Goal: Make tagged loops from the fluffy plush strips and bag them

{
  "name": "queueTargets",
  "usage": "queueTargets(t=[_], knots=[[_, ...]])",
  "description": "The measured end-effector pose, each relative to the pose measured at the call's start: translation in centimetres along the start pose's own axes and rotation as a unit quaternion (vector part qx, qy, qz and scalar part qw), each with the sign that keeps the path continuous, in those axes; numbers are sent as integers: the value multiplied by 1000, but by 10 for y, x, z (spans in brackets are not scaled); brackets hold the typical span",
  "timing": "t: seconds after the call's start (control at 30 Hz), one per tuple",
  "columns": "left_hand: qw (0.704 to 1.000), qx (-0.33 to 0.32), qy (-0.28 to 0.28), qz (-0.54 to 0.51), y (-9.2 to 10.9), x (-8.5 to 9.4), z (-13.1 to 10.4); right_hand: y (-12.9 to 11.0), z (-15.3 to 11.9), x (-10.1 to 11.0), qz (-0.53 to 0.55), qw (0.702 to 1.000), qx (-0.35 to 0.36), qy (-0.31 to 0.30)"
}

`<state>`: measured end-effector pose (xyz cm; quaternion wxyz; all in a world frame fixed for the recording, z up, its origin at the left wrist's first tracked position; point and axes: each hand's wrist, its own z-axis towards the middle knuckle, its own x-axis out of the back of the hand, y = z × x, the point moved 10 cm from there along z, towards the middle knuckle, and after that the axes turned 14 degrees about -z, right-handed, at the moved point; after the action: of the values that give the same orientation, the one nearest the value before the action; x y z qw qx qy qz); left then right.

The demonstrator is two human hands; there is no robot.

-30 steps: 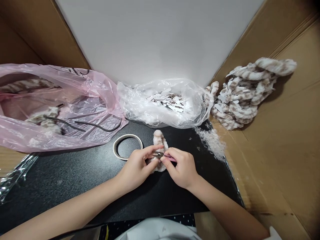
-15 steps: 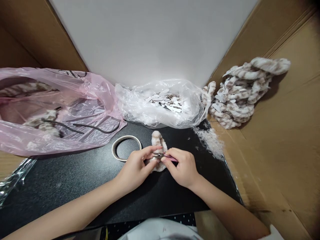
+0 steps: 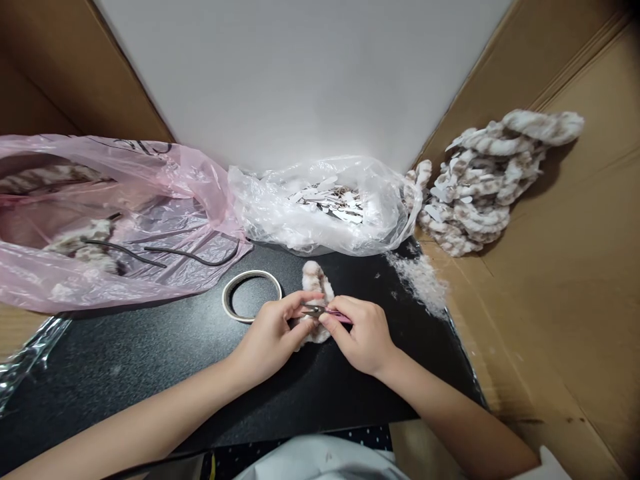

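Fur piece (image 3: pixel 311 279) flat on the black tabletop (image 3: pixel 150 347), lengthwise between both hands, middle hidden under fingers. Almost nothing changed over the last second: same spot, same grip, just a slight drift of the view. By judgement, slow, careful work at one point, with no visible gain yet. Left hand (image 3: pixel 274 330) with thumb and forefinger apart on either side of the blades, tips against the fur; impossible to tell whether pinching any of it. Right hand (image 3: pixel 364 337) clamped on the pink handles of small snips (image 3: pixel 316 311), blades pointing left over the fur; too small to judge the gap between them. Nearby, just beyond the left hand, a tape roll (image 3: pixel 226 300). Farther back, a white bag (image 3: pixel 267 213) of pale cutouts (image 3: pixel 350 214). Off right, loose fluff (image 3: pixel 423 279).
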<state>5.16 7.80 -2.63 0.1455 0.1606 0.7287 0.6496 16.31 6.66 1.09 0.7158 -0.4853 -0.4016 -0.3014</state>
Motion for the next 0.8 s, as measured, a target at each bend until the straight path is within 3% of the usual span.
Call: queueTargets(t=[0.57, 0.67, 0.8], knots=[[1000, 2, 11, -6, 3, 4, 1, 3, 0, 5, 16, 1000, 8, 8], [1000, 8, 19, -17, 1, 6, 1, 18, 5, 28, 59, 996, -22, 63], [997, 14, 16, -75, -1, 5, 1, 80, -6, 84, -25, 978, -135, 157]])
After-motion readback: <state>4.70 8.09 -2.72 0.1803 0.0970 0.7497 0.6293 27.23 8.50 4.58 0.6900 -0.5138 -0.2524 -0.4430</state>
